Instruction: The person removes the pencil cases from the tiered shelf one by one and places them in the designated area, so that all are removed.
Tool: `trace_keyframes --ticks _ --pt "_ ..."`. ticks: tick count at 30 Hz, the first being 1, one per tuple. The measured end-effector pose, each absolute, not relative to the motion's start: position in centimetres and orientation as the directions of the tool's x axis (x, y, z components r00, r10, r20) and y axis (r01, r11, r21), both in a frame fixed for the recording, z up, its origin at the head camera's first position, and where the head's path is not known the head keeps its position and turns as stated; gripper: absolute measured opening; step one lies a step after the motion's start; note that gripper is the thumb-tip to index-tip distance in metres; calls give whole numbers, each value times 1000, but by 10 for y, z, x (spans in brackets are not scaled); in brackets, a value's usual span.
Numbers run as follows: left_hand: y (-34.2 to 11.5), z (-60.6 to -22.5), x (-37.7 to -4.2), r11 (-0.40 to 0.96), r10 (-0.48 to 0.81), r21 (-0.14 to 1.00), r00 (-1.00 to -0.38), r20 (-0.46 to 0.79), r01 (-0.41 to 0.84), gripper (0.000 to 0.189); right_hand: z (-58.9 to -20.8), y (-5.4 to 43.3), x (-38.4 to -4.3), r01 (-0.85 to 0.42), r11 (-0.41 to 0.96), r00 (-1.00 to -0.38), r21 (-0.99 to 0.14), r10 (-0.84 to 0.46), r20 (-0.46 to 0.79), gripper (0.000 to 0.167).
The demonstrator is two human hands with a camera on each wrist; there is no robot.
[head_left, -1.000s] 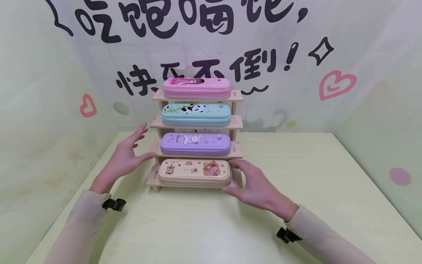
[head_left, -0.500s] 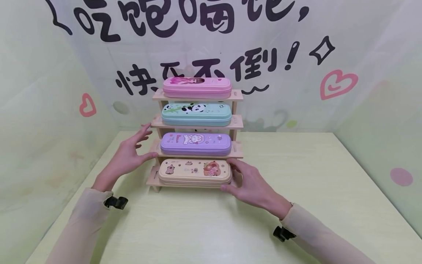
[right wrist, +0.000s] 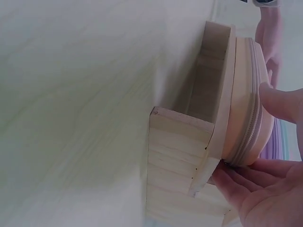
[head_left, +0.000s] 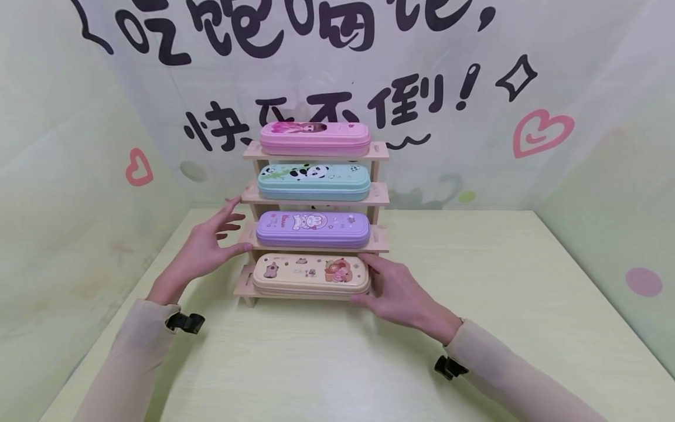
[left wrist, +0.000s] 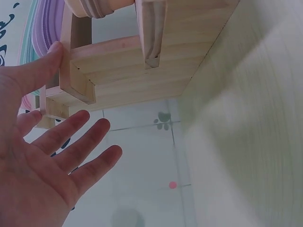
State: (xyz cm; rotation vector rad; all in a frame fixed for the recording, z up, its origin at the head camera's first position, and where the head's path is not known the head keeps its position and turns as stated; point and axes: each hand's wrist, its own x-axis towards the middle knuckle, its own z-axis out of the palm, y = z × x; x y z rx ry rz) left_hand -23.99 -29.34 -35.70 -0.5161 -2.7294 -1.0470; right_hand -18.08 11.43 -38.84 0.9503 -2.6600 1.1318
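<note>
A stepped wooden rack [head_left: 245,286] bears several zippered pencil cases, one per step. On the lowest step lies a cream pencil case [head_left: 295,272] with fruit and animal prints. My right hand [head_left: 406,299] grips its right end, thumb at the front and fingers behind, as the right wrist view also shows around the zipped case [right wrist: 241,104]. At the rack's left side is my left hand [head_left: 197,252], fingers spread. In the left wrist view its thumb [left wrist: 45,66] touches the end of a step, beside the purple pencil case [left wrist: 47,23].
Above the cream case sit a purple case [head_left: 332,230], a mint panda case [head_left: 337,181] and a pink case [head_left: 343,138]. The rack stands on a pale table [head_left: 295,363]. A printed cloth [head_left: 448,58] hangs behind it, with cloth walls on both sides.
My right hand has slid slightly left, closing around the cream pencil case's end. The left hand has come a little right, up to the rack. All the cases keep their steps.
</note>
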Motion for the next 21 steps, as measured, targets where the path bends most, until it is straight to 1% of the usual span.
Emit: trace_keyframes --ticks 8,17,21 --pt "-295 -360 -243 687 260 617 -923 283 383 106 -389 114 -185 -570 532 -809 -626 -497 314 78" --pt "-295 -362 -243 674 262 634 -925 275 379 106 -386 120 -180 -546 548 -827 -634 -472 305 74" --pt "-295 -362 -242 667 262 642 -926 273 378 106 -385 121 -181 -525 540 -836 -658 -471 281 78"
